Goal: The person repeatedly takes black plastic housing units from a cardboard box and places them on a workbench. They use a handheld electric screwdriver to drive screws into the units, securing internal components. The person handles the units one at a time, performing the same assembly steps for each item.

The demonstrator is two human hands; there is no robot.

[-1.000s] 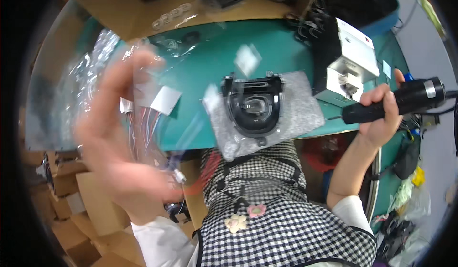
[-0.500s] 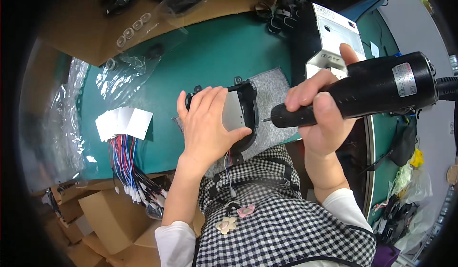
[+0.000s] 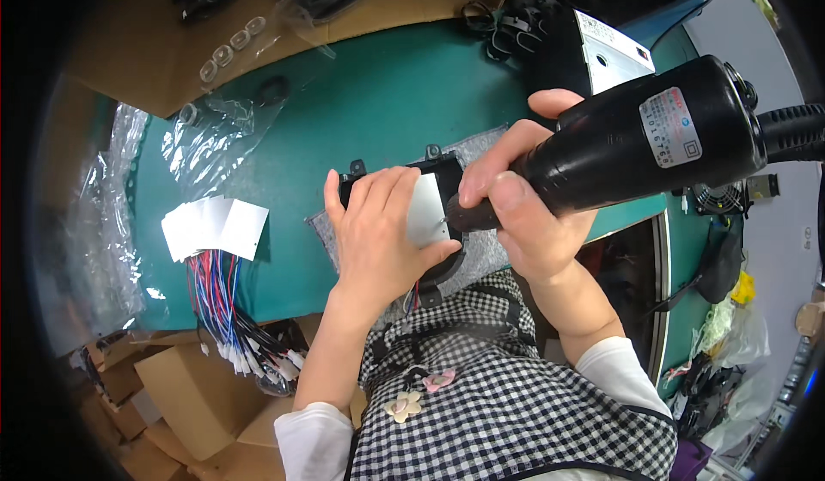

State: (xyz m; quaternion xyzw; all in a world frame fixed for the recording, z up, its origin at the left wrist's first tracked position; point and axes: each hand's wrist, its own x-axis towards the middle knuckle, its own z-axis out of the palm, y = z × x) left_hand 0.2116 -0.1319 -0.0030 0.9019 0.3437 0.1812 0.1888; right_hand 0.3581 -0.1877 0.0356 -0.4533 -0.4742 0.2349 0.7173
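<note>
My left hand [image 3: 382,236] spans a black plastic housing [image 3: 449,170] with mounting tabs, its fingers and thumb pressed on it and on a flat silver-white plate [image 3: 426,206] set inside. The palm hides much of the housing. In my right hand [image 3: 537,215] is a black corded electric screwdriver [image 3: 632,142], gripped around its front part. It points left, and its bit meets the plate's right edge or sits just over it; I cannot tell whether it touches a screw. Red and blue wires [image 3: 414,296] hang from the housing's near side. A grey felt pad [image 3: 485,258] lies underneath.
White plates with bundled wires [image 3: 225,228] lie at the left on the green table [image 3: 378,69]. Clear plastic bags [image 3: 215,142] and a cardboard box [image 3: 142,73] stand beyond. A white-fronted machine [image 3: 606,56] is at the back right. Cartons [image 3: 198,395] sit below left.
My right hand has brought the screwdriver left, from beside the housing to the plate's right edge. My left hand stays on the housing, which looks slightly shifted.
</note>
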